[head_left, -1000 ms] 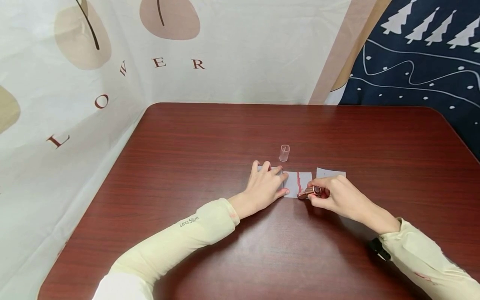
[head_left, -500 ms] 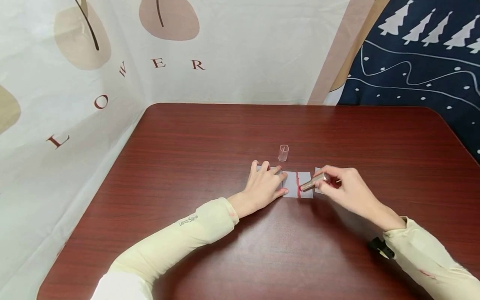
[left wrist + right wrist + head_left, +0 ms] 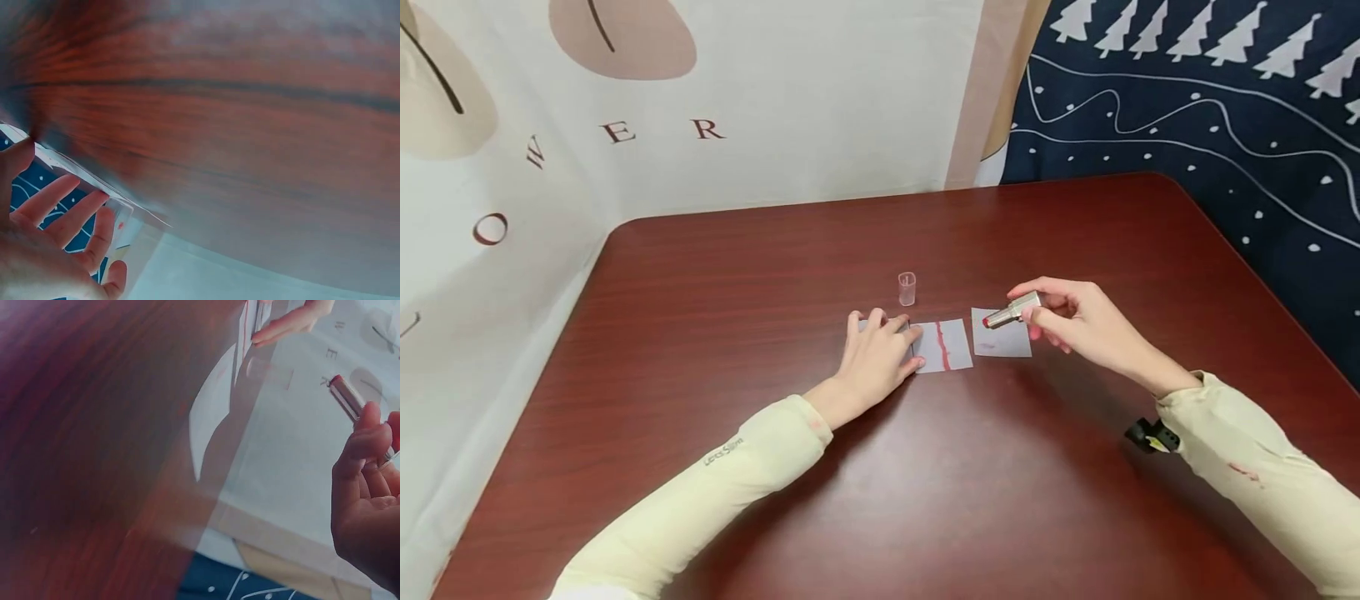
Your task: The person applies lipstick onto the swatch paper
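Observation:
In the head view my left hand lies with fingers spread over a paper piece, mostly hidden beneath it. Its fingertips also touch the left edge of the middle white paper, which carries a red vertical stroke. My right hand pinches a lipstick with a silvery tube, its red tip pointing down to the left. Below that tip lies a third white paper with a faint reddish smudge. The right wrist view shows the lipstick raised above the table, apart from the paper.
A clear lipstick cap stands on the reddish-brown table, behind the papers. A white printed cloth hangs beyond the table's far edge, and a dark blue tree-patterned cloth hangs at the right.
My right hand has lifted the lipstick from the striped middle paper and moved it right, over the third paper. The left hand keeps its place on the papers. The head view has turned right.

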Action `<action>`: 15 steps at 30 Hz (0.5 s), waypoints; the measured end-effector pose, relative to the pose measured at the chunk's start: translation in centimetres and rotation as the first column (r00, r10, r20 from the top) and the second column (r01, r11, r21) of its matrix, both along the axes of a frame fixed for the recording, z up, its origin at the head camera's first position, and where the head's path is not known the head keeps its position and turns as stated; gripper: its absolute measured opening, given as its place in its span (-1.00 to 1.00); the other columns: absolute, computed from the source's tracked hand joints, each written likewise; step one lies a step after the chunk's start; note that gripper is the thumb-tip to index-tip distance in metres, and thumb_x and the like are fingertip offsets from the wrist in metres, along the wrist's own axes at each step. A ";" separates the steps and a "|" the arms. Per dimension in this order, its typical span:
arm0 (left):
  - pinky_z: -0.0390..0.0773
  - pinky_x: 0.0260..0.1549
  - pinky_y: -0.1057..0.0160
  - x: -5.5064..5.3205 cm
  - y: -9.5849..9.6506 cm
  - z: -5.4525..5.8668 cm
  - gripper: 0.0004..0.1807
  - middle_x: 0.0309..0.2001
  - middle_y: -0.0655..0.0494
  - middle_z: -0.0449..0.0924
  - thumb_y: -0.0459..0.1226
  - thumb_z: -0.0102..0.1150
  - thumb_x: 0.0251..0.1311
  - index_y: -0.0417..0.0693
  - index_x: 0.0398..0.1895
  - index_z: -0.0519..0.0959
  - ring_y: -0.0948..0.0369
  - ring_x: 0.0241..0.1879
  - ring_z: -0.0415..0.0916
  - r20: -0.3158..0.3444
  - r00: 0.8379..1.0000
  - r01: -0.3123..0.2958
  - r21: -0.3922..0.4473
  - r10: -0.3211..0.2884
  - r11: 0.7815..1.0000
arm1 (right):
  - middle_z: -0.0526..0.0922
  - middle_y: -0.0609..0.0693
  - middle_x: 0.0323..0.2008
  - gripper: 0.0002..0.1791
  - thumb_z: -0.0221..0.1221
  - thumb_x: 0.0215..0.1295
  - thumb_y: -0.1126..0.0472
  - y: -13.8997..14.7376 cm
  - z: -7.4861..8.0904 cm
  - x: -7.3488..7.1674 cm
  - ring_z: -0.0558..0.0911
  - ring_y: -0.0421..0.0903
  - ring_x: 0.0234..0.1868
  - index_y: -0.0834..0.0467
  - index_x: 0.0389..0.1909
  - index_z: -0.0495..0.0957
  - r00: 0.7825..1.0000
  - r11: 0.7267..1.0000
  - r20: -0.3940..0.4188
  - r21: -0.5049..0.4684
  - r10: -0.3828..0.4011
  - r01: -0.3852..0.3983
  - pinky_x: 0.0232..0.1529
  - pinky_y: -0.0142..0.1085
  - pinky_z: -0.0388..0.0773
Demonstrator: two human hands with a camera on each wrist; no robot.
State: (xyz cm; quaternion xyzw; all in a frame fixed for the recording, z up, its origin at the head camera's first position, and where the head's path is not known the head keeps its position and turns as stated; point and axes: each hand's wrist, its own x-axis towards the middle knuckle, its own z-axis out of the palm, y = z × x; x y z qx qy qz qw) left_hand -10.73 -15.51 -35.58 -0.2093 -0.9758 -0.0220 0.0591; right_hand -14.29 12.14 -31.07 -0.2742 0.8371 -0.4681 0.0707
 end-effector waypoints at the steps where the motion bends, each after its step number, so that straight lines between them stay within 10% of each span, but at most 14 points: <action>1: 0.10 -0.01 -0.11 0.0 -0.1 0.0 -0.54 0.10 0.02 0.51 0.04 0.22 0.10 0.10 0.06 0.56 0.04 -0.05 0.30 -0.002 1.000 0.008 0.006 -0.008 1.000 | 0.54 0.14 -0.55 -0.75 0.08 0.31 0.28 0.2 -0.1 -0.2 0.37 -0.07 -0.72 0.09 0.00 0.51 1.000 1.000 0.021 -0.014 0.001 0.000 -0.73 -0.27 0.31; 15: 0.11 -0.01 -0.13 0.0 0.0 0.1 -0.62 0.04 0.05 0.54 0.03 0.22 0.11 0.09 -0.05 0.62 0.02 -0.06 0.31 -0.029 0.999 0.020 0.010 -0.020 1.000 | 0.47 0.14 -0.49 -0.74 0.05 0.35 0.29 1.4 -1.4 -0.9 0.36 -0.06 -0.67 0.14 0.03 0.43 0.991 0.987 0.129 -0.161 0.039 -0.017 -0.77 -0.24 0.35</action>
